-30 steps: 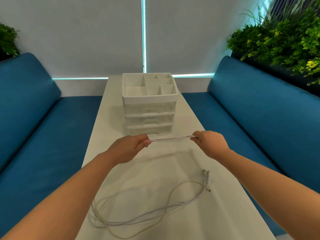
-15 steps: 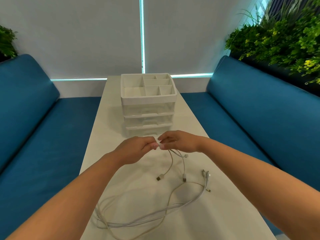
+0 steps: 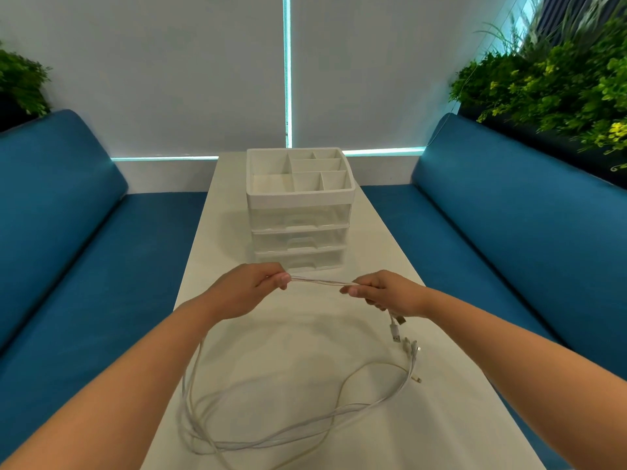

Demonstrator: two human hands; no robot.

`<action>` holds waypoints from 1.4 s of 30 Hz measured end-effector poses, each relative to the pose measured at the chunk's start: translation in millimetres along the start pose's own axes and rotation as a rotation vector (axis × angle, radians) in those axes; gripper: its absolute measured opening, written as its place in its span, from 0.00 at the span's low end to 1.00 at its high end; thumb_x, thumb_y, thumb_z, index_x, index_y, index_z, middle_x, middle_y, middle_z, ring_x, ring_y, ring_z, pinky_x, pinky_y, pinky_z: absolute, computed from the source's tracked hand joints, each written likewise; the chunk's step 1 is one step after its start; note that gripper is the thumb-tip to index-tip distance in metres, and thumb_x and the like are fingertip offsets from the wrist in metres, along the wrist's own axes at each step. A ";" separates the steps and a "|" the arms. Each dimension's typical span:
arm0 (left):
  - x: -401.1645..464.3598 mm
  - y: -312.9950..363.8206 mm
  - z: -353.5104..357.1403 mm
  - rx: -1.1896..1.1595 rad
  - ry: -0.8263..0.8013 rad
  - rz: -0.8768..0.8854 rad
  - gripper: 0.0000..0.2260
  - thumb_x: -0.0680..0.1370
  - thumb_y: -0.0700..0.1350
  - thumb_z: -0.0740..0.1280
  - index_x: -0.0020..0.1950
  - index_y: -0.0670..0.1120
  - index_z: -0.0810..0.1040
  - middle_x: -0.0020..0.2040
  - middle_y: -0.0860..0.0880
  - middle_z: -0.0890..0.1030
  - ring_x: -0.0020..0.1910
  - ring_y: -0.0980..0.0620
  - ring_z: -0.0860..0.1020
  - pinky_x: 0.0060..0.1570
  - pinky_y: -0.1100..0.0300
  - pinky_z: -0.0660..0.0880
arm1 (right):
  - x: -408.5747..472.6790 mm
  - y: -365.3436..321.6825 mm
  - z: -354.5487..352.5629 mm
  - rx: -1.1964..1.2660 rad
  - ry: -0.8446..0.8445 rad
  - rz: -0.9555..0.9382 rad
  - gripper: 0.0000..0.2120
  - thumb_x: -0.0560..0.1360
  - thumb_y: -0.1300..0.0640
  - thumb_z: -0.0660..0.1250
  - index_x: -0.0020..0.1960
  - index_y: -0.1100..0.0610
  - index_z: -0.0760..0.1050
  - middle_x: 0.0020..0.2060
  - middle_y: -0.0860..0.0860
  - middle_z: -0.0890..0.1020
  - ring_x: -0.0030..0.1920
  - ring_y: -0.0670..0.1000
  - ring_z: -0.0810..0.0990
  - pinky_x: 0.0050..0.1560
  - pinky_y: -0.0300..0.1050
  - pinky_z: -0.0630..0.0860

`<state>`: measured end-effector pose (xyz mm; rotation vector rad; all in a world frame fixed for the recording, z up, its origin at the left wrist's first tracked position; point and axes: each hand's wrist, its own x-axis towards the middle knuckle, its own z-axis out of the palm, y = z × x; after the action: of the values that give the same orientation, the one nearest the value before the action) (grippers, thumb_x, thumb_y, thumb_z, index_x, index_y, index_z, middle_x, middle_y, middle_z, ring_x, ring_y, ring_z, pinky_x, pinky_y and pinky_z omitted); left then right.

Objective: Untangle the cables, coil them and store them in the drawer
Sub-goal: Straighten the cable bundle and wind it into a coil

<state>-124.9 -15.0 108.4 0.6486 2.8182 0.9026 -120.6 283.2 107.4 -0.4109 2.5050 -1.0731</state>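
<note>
At centre frame, a short stretch of the cables (image 3: 320,283) is pinched taut between the left hand (image 3: 249,290) and right hand (image 3: 390,293); the limp, light remainder is looped on the table (image 3: 441,418) below, best gathered near the plugs (image 3: 405,344).

cables (image 3: 271,439): white, smooth plastic sheath, faint sheen
drawer unit (image 3: 300,228): clear glossy plastic drawers, matt white plastic top tray
table (image 3: 424,418): white, smooth, matt
benches (image 3: 509,215): blue cloth, finely textured, matt
blinds (image 3: 169,79): pale, matt
</note>
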 end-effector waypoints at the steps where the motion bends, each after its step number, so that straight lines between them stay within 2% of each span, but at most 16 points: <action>1: 0.4 0.8 2.4 -0.006 -0.001 -0.004 0.13 0.82 0.58 0.56 0.46 0.56 0.77 0.40 0.53 0.79 0.42 0.52 0.76 0.48 0.52 0.74 | -0.4 1.9 1.0 0.013 0.026 0.005 0.16 0.79 0.44 0.61 0.57 0.54 0.76 0.30 0.47 0.68 0.31 0.47 0.64 0.35 0.39 0.65; 4: 1.3 -3.2 7.1 0.006 -0.010 -0.019 0.14 0.82 0.59 0.56 0.46 0.55 0.77 0.41 0.50 0.80 0.42 0.50 0.77 0.48 0.51 0.75 | -5.1 5.6 1.7 0.084 0.039 -0.016 0.10 0.80 0.48 0.62 0.51 0.55 0.72 0.31 0.47 0.69 0.32 0.48 0.65 0.36 0.40 0.66; 7: 0.5 -7.6 8.1 0.013 -0.020 -0.026 0.15 0.82 0.59 0.55 0.46 0.55 0.77 0.43 0.50 0.81 0.43 0.50 0.77 0.49 0.50 0.75 | -10.3 4.7 -4.2 0.139 0.031 -0.019 0.09 0.78 0.50 0.66 0.47 0.55 0.76 0.35 0.51 0.71 0.36 0.50 0.71 0.33 0.39 0.68; 9: 1.4 -6.7 6.9 0.013 -0.014 -0.024 0.14 0.82 0.58 0.55 0.46 0.55 0.77 0.42 0.52 0.80 0.43 0.52 0.76 0.49 0.51 0.75 | -13.5 2.9 -7.9 0.222 0.005 0.021 0.08 0.77 0.51 0.67 0.50 0.55 0.79 0.36 0.49 0.75 0.37 0.48 0.76 0.30 0.35 0.70; 11: 2.5 -6.9 4.2 0.006 0.003 -0.033 0.14 0.82 0.58 0.55 0.45 0.56 0.77 0.41 0.54 0.79 0.42 0.54 0.76 0.49 0.51 0.74 | -15.2 3.5 -9.0 0.296 -0.034 0.041 0.10 0.77 0.52 0.67 0.56 0.53 0.81 0.36 0.46 0.76 0.33 0.46 0.74 0.31 0.36 0.72; 13: 3.3 -9.4 3.0 0.014 0.002 -0.042 0.14 0.82 0.58 0.55 0.44 0.56 0.76 0.41 0.55 0.80 0.43 0.54 0.76 0.49 0.51 0.75 | -15.9 3.6 -9.1 0.174 -0.023 0.026 0.13 0.78 0.50 0.65 0.61 0.50 0.80 0.41 0.44 0.79 0.34 0.41 0.74 0.35 0.32 0.72; 15: 3.4 -10.1 4.1 0.020 -0.008 -0.042 0.14 0.82 0.59 0.55 0.44 0.56 0.76 0.42 0.53 0.80 0.43 0.51 0.77 0.49 0.50 0.75 | -15.8 3.2 -12.3 -0.186 0.020 -0.030 0.16 0.80 0.46 0.60 0.63 0.49 0.78 0.54 0.42 0.81 0.47 0.38 0.78 0.48 0.30 0.72; 16: 3.6 -8.7 5.0 0.019 -0.010 -0.040 0.15 0.82 0.60 0.55 0.44 0.56 0.76 0.41 0.52 0.80 0.42 0.50 0.77 0.48 0.50 0.75 | -15.8 2.2 -14.6 -0.391 0.040 -0.059 0.17 0.80 0.43 0.57 0.62 0.48 0.77 0.55 0.42 0.81 0.52 0.42 0.78 0.52 0.34 0.72; 19: 6.1 -1.5 7.5 0.017 -0.004 -0.033 0.15 0.82 0.59 0.55 0.43 0.56 0.76 0.39 0.52 0.79 0.40 0.51 0.76 0.45 0.53 0.74 | -15.2 2.3 -19.6 -0.807 0.106 -0.080 0.21 0.81 0.39 0.47 0.50 0.51 0.73 0.44 0.46 0.79 0.42 0.49 0.76 0.42 0.43 0.68; 21: 7.4 1.8 9.8 0.024 -0.003 -0.033 0.15 0.82 0.59 0.55 0.43 0.55 0.76 0.39 0.53 0.78 0.40 0.53 0.75 0.44 0.54 0.73 | -11.6 5.6 -20.0 -0.895 0.156 -0.064 0.22 0.80 0.38 0.44 0.44 0.51 0.67 0.38 0.48 0.76 0.37 0.51 0.74 0.37 0.44 0.66; 23: 8.0 4.3 13.1 0.015 0.001 -0.034 0.15 0.82 0.59 0.55 0.43 0.55 0.76 0.39 0.56 0.78 0.40 0.55 0.75 0.44 0.55 0.72 | -7.1 7.0 -19.9 -0.938 0.222 -0.025 0.22 0.80 0.38 0.43 0.42 0.52 0.65 0.36 0.48 0.75 0.36 0.52 0.73 0.36 0.46 0.69; 27: 9.8 7.9 12.0 -0.032 0.038 -0.043 0.15 0.82 0.60 0.55 0.43 0.56 0.76 0.37 0.63 0.78 0.38 0.58 0.74 0.42 0.56 0.71 | -0.4 5.6 -18.6 -0.840 0.298 0.047 0.24 0.80 0.37 0.43 0.44 0.54 0.68 0.35 0.50 0.76 0.35 0.54 0.75 0.39 0.50 0.73; 31: 9.6 4.3 4.4 -0.046 0.067 -0.041 0.18 0.79 0.65 0.54 0.43 0.56 0.76 0.40 0.53 0.80 0.42 0.51 0.77 0.47 0.51 0.75 | -1.2 6.8 -22.2 -0.736 0.278 -0.027 0.23 0.80 0.38 0.45 0.43 0.54 0.67 0.32 0.49 0.73 0.33 0.51 0.72 0.39 0.49 0.72; 35: 11.4 6.6 1.4 -0.006 0.066 -0.037 0.18 0.79 0.66 0.54 0.44 0.57 0.76 0.43 0.53 0.81 0.45 0.51 0.78 0.50 0.48 0.76 | -2.1 9.4 -27.7 -0.550 0.237 -0.097 0.21 0.79 0.38 0.49 0.43 0.54 0.68 0.34 0.49 0.74 0.35 0.50 0.71 0.41 0.50 0.73; 38: 12.1 6.9 1.0 0.011 0.055 -0.043 0.22 0.74 0.72 0.50 0.45 0.60 0.76 0.44 0.52 0.82 0.46 0.50 0.78 0.51 0.47 0.77 | -4.1 8.1 -27.5 -0.641 0.240 -0.081 0.20 0.80 0.38 0.49 0.41 0.51 0.68 0.33 0.47 0.74 0.34 0.48 0.71 0.39 0.47 0.72; 42: 11.5 9.3 3.1 0.032 0.061 -0.055 0.17 0.79 0.65 0.54 0.45 0.58 0.78 0.45 0.53 0.82 0.46 0.52 0.78 0.51 0.47 0.76 | -6.1 5.4 -23.6 -0.759 0.285 -0.058 0.22 0.80 0.38 0.49 0.33 0.49 0.62 0.27 0.47 0.70 0.29 0.47 0.67 0.33 0.44 0.65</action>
<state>-131.2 -1.6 111.5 0.5535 2.8942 0.8842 -126.6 304.0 119.8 -0.5609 3.1130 -0.1498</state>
